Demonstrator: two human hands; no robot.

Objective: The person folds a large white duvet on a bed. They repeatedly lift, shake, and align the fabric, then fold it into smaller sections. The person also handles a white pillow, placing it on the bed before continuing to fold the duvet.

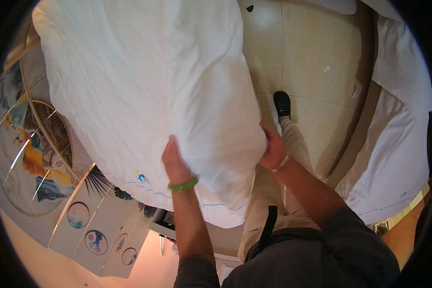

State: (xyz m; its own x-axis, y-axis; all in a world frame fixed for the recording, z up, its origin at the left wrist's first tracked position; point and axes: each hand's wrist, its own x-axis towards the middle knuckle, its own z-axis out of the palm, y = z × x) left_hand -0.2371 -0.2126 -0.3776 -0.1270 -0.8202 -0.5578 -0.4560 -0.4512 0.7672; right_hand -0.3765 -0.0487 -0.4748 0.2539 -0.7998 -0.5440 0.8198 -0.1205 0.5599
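A wide white cloth (129,90), like a bed cover, spreads before me over a raised bed. Near its front edge, which bears a blue line and a small logo, a full, rounded section bulges up between my hands. My left hand (176,165), with a green bangle at the wrist, holds the left side of the bulge, thumb uppermost. At the right side, my right hand (273,147) holds the cloth's edge and wears a pale band. The fingers of both hands are largely hidden by the cloth, and the left hand is slightly blurred.
To the right, another bed carries a white cover (385,144). Between the beds lies a tiled floor (309,54) with paper scraps (327,68) and a small dark object (250,8). My black shoe (282,102) stands there. Leftward is a decorated screen (97,223).
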